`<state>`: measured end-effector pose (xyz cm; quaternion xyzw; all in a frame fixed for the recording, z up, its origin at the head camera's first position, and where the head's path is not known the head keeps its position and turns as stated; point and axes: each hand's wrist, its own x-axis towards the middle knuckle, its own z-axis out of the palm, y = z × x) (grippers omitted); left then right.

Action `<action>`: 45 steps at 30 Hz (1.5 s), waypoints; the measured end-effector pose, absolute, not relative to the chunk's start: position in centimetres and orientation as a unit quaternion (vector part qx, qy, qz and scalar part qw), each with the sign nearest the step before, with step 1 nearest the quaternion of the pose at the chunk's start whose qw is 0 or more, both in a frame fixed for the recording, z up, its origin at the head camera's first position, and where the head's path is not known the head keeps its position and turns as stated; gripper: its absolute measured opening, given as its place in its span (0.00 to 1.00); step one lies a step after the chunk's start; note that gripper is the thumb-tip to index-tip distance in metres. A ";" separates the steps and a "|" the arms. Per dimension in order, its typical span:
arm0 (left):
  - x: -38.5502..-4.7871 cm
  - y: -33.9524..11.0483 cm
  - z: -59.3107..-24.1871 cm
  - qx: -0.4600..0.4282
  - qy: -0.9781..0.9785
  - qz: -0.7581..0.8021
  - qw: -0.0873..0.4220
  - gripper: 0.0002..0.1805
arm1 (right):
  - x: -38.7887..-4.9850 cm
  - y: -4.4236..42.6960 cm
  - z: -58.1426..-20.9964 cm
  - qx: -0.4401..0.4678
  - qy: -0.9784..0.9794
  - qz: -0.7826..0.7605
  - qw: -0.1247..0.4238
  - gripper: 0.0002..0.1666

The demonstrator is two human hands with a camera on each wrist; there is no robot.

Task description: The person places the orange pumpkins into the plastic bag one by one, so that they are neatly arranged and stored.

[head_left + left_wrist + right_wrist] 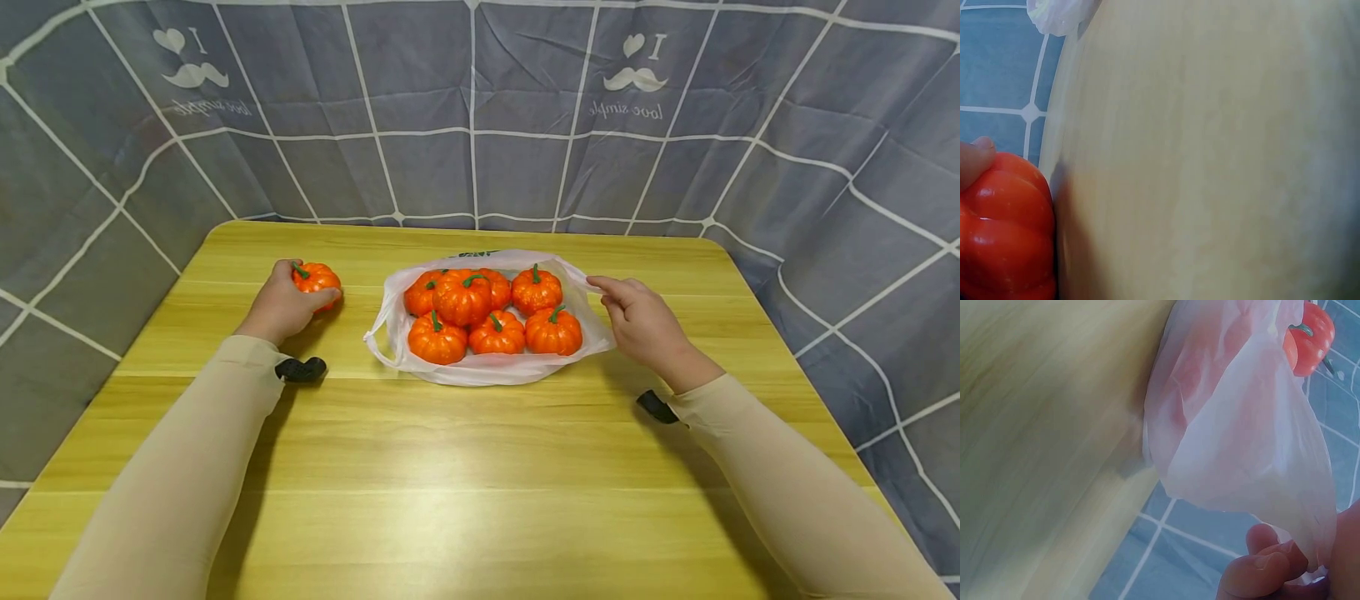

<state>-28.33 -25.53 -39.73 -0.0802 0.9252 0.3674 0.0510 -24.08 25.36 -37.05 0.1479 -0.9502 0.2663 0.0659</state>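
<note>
My left hand point(283, 302) grips a small orange pumpkin point(315, 277) with a green stem, at the left of the table. In the left wrist view the thumb lies on that pumpkin point(1007, 231), which is beside the tabletop. A thin white plastic bag point(487, 371) lies spread in the middle, its mouth facing up. Several more small pumpkins point(461, 298) sit inside it, one resting on top of others. At the bag's right end my right hand point(647, 325) pinches the edge. The right wrist view shows curled fingers point(1254, 575) holding the gathered plastic.
The wooden table point(450, 483) stands against a grey checked cloth point(420, 75) that hangs behind it and at both sides. A loop handle of the bag point(377, 337) sticks out at its left. Dark wrist cameras point(300, 369) sit below both hands.
</note>
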 end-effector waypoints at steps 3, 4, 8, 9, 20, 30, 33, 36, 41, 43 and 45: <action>-28.4 -25.5 -39.8 -0.081 0.926 0.366 0.050 0.57 | -24.1 25.4 -37.0 0.147 -0.950 0.267 0.066 0.24; -28.4 -25.5 -39.8 -0.081 0.926 0.365 0.050 0.57 | -24.1 25.4 -37.0 0.146 -0.950 0.267 0.067 0.24; -28.4 -25.5 -39.8 -0.079 0.928 0.362 0.046 0.57 | -24.0 25.4 -36.9 0.147 -0.950 0.265 0.069 0.24; -28.4 -25.4 -39.8 -0.078 0.928 0.362 0.045 0.57 | -24.0 25.4 -36.9 0.147 -0.951 0.264 0.070 0.24; -28.8 -26.3 -38.8 -0.060 0.928 0.366 0.026 0.55 | -24.3 25.2 -37.1 0.152 -0.949 0.267 0.075 0.24; -27.0 -21.1 -32.9 0.026 0.906 0.421 -0.030 0.49 | -24.4 25.2 -36.8 0.144 -0.950 0.269 0.067 0.25; -26.3 -18.4 -31.8 0.071 0.903 0.422 -0.036 0.47 | -24.4 25.2 -36.7 0.141 -0.950 0.270 0.064 0.25; -25.8 -15.9 -31.2 0.114 0.900 0.420 -0.034 0.48 | -24.4 25.2 -36.7 0.139 -0.950 0.271 0.064 0.25; -25.3 -11.7 -30.7 0.171 0.887 0.427 -0.034 0.48 | -24.4 25.2 -36.6 0.139 -0.950 0.272 0.064 0.25; -25.2 -10.1 -30.7 0.191 0.884 0.426 -0.033 0.48 | -24.4 25.2 -36.6 0.138 -0.951 0.271 0.064 0.24; -25.2 -8.6 -30.7 0.208 0.883 0.420 -0.029 0.48 | -24.4 25.2 -36.6 0.138 -0.951 0.269 0.065 0.25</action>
